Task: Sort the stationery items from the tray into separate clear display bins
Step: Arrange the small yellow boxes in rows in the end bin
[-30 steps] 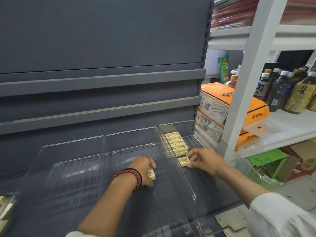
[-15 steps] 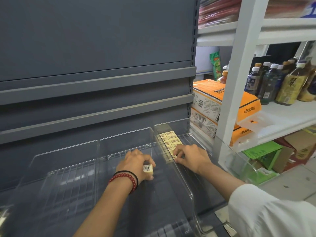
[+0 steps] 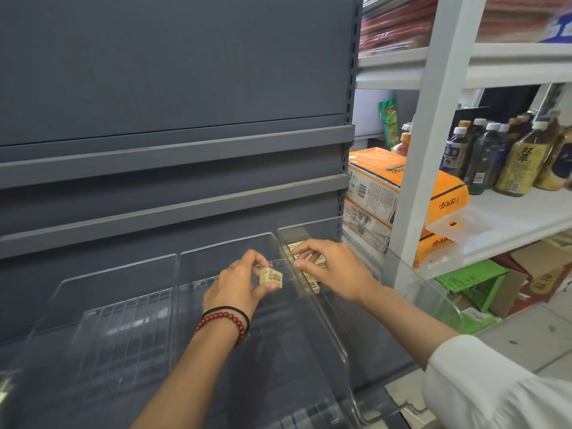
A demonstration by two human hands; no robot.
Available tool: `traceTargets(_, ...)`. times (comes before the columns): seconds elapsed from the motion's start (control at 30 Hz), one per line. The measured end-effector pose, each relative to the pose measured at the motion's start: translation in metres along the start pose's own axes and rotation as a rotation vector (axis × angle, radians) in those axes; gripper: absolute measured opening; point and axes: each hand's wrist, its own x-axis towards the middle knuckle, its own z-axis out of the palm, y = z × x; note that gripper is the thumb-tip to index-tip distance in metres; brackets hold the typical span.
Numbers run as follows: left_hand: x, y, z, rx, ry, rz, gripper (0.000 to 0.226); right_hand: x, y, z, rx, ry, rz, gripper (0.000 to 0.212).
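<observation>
My left hand pinches a small cream eraser between thumb and fingertips, with the printed label turned up, and holds it over the middle clear bin. A red bead bracelet and a black band sit on that wrist. Just beside it at 3 o'clock, across the clear wall between the bins, my right hand lies over the right bin with its fingers bent. The tips rest on the row of erasers packed along the bin's left wall. I cannot tell whether they grip one or only press on the row. My white sleeve shows at 4 o'clock.

At 9 o'clock a third clear bin stands side by side with the middle one. All three rest on a grey shelf, and a ribbed grid pattern shows through their floors. Behind them at 12 o'clock rises the grey back panel, crossed by two slanted grey rails.

At 2 o'clock a white rack holds dark and amber drink bottles, and further in are stacked orange-and-white packs. Red packages, blurred, fill its top shelf. Under the rack at 3 o'clock are a green box and brown cardboard boxes, standing on a pale tiled floor.
</observation>
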Motion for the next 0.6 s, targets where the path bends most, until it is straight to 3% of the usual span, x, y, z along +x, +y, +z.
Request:
traceTargets(0.17, -0.003, 0.003, -0.004, 0.003, 0.119, 0.065, 0.032, 0.003, -0.006, 0.006, -0.028, -0.064, -0.051, 0.043)
traceTargets(0.33, -0.004, 0.007, -0.003, -0.008, 0.090, 0.088, 0.034, 0.003, -0.008, 0.008, -0.048, -0.044, -0.074, 0.035)
traceTargets(0.47, -0.003, 0.007, 0.001, 0.211, 0.109, 0.128, 0.033, 0.002, 0.001, 0.001, -0.052, -0.021, -0.039, 0.033)
traceTargets(0.6, -0.005, 0.007, 0.001, 0.313, 0.022, 0.148, 0.021, -0.003, 0.021, -0.009, -0.064, -0.001, 0.061, 0.036)
